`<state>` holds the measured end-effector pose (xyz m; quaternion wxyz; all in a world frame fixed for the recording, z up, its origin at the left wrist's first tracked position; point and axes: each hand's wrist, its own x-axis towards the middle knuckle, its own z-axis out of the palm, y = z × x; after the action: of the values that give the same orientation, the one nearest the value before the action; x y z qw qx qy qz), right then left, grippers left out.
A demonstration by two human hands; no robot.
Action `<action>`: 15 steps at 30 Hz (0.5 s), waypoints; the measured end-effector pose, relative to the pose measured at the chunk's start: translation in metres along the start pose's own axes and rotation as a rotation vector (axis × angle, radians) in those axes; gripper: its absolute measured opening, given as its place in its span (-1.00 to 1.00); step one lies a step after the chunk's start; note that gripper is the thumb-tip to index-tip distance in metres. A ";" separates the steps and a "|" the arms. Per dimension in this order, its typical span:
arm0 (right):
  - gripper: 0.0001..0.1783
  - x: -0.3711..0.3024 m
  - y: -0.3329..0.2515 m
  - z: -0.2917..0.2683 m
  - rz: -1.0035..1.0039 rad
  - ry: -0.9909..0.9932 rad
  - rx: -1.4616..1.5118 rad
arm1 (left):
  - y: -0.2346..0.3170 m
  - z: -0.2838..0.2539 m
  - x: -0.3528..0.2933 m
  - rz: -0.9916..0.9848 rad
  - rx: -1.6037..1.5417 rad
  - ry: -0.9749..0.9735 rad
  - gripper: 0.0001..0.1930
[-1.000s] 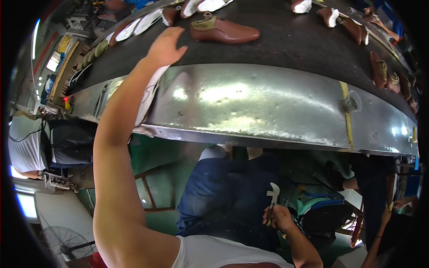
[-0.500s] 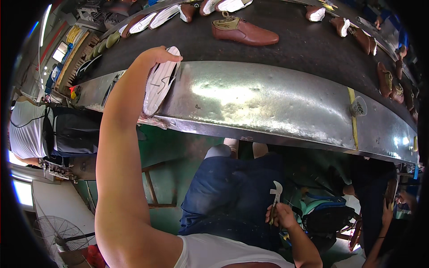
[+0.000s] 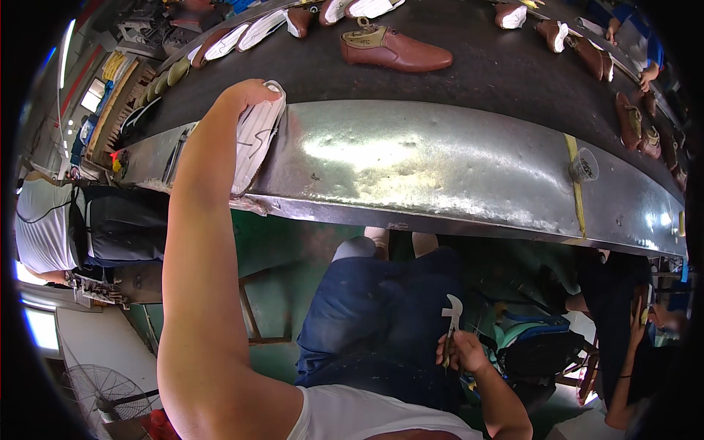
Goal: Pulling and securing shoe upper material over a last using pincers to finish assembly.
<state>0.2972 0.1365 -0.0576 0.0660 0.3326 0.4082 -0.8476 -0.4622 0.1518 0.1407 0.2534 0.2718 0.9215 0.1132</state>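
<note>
At the near edge of the metal-covered bench, my left hand (image 3: 253,94) grips a shoe (image 3: 258,136) by its far end. Its white underside faces up, with a dark squiggly mark on it. My forearm hides its left side. Low over my lap, my right hand (image 3: 467,352) is closed round the handles of lasting pincers (image 3: 453,315), whose hooked metal head points away from me. A brown shoe (image 3: 396,50) with an olive lining stands upright on the dark belt (image 3: 315,77) beyond the metal strip.
Several shoes (image 3: 260,31) with white undersides line the belt's far side, and brown shoes (image 3: 629,121) stand at right. A small clear cup (image 3: 584,166) sits beside a yellow strip (image 3: 574,191). Another person (image 3: 48,220) is at left; others work at right. A fan (image 3: 103,392) stands low left.
My left hand and the shoe have shifted slightly left, and the shoe has turned a little. The right hand keeps the pincers in nearly the same place. The whole view has shifted slightly.
</note>
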 end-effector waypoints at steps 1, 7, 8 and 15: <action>-0.37 0.000 -0.001 0.000 -0.011 -0.001 -0.004 | -0.003 -0.001 -0.003 0.022 -0.036 0.011 -0.26; -0.42 -0.011 0.004 0.008 -0.050 0.055 -0.031 | 0.015 0.029 -0.108 0.273 -0.679 -0.170 -0.38; -0.47 -0.014 0.005 0.010 -0.059 0.071 -0.041 | 0.018 0.042 -0.139 0.358 -0.780 -0.140 -0.40; -0.31 -0.020 -0.045 0.077 -0.331 0.286 -0.862 | 0.021 0.240 -0.350 0.731 -1.145 -0.016 -0.38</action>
<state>0.2560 0.1063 0.0182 0.0052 0.3185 0.7748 -0.5461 -0.0727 -0.0095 0.0866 0.3098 0.3896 0.5633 0.6595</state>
